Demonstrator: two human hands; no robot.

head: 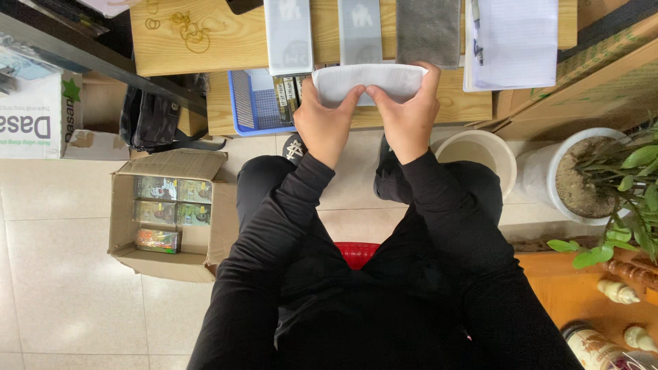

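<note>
gripping a white folded pouch (369, 81) at the front edge of the wooden table (233, 48), i have my left hand (326, 127) and right hand (409, 116) both pinched on it from below. just left of it, a blue basket (248, 109) holds dark upright packs (288, 92). on the floor to my left, an open cardboard box (168, 212) holds colourful small boxes (164, 212). to my right stand a white bucket (480, 147) and a white pot (582, 171) of soil with a green plant.
</note>
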